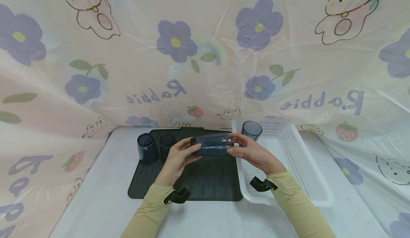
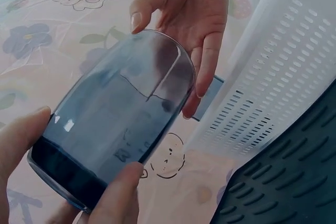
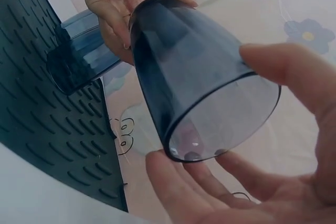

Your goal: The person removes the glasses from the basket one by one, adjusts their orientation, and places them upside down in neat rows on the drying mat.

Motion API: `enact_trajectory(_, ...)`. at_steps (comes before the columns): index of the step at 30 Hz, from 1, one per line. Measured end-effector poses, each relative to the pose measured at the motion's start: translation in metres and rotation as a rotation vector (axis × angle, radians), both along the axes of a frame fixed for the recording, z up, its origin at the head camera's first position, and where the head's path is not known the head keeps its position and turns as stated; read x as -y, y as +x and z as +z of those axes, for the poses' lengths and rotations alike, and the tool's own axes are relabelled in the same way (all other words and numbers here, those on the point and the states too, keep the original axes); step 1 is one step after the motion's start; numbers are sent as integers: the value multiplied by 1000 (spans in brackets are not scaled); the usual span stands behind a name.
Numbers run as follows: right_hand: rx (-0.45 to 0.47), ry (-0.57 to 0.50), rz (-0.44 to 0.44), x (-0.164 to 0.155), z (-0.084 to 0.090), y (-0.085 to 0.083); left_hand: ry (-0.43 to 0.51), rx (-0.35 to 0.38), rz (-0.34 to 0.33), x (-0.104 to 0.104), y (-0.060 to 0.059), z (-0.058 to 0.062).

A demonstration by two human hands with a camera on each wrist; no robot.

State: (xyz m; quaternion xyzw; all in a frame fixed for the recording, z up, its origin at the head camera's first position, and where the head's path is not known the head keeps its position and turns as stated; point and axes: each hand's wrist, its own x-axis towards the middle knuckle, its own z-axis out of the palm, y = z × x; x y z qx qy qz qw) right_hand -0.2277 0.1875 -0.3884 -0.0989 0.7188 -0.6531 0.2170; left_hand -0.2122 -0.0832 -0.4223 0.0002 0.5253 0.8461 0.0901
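A blue-tinted drinking glass (image 1: pixel 212 144) lies sideways in the air above the dark drying mat (image 1: pixel 211 181), held between both hands. My left hand (image 1: pixel 175 161) grips its thick, darker base, thumb on one side and fingers on the other. At the open end, my right hand (image 1: pixel 253 153) holds the rim; in the right wrist view the thumb (image 3: pixel 283 69) is on one edge and fingertips on the opposite edge. The mouth of the glass (image 3: pixel 226 119) points toward the right palm. Two more dark blue glasses, one at the corner (image 1: pixel 148 152) and one beside it (image 1: pixel 166 143), stand on the mat's left.
A white perforated basket (image 1: pixel 315 175) stands right of the mat, its left wall alongside the mat's edge. Another blue glass (image 1: pixel 252 129) is at the basket's back left. Behind the white table (image 1: pixel 96 181) hangs a patterned plastic sheet (image 1: pixel 208 74).
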Motion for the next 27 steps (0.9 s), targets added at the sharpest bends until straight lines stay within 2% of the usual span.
enact_trajectory(6, 15, -5, 8, 1, 3, 1, -15, -17, 1, 2, 0, 2)
enact_trajectory(16, 13, 10, 51, 0, 1, 2, -23, -4, -16, 6, 6, 4)
enact_trajectory(23, 15, -7, 69, -1, 2, 3, -28, -18, 2, 9, 8, 5)
enact_trajectory(27, 23, -38, 74, -1, 3, 3, -67, -40, 25, 12, 8, 6)
